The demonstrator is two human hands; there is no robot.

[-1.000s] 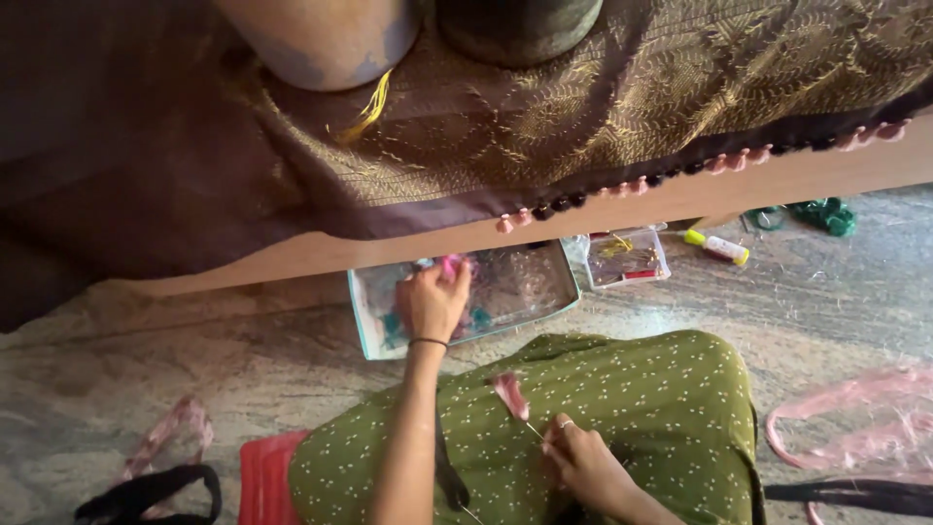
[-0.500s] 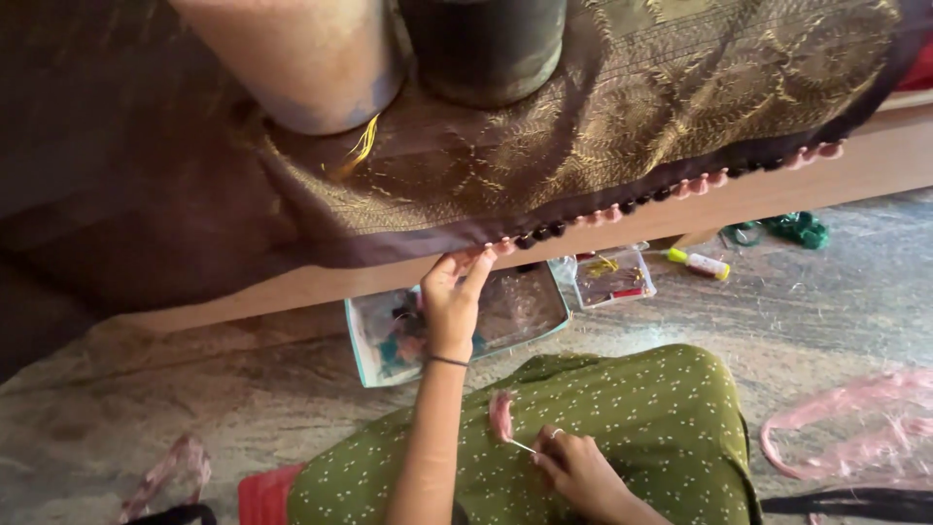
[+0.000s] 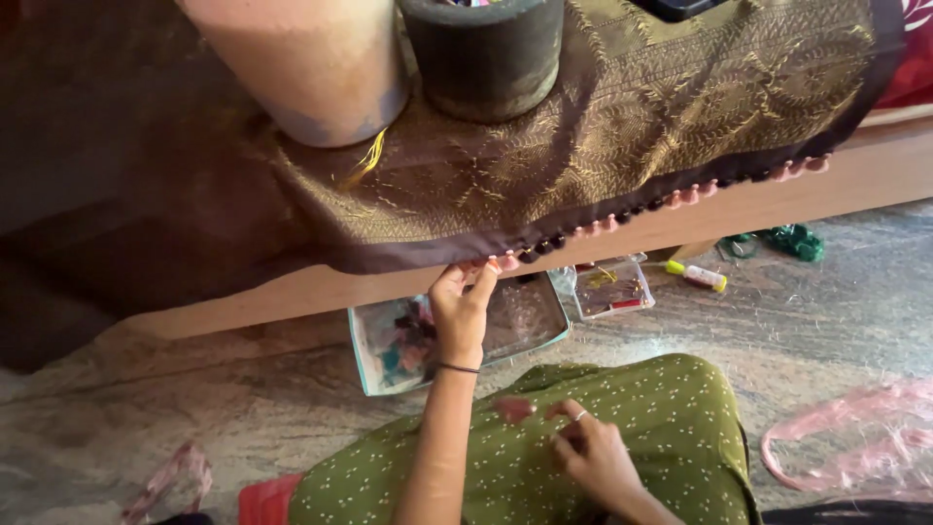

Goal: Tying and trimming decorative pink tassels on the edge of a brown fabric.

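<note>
A brown and gold patterned cloth hangs over a wooden ledge, its dark edge trimmed with a row of pink and dark tassels. My left hand is raised to that edge and pinches it beside the tassels. My right hand rests low on my green dotted lap, fingers closed on a thin needle with a small pink tassel at its end.
A clear tray of coloured bits and a small clear box lie on the stone floor under the ledge. A small tube, green thread, pink plastic. Two round pots stand on the cloth.
My left hand rose from the tray on the floor to the cloth's tasselled edge. The view tilted up and closer. My right hand stayed on my lap with the pink tassel.
</note>
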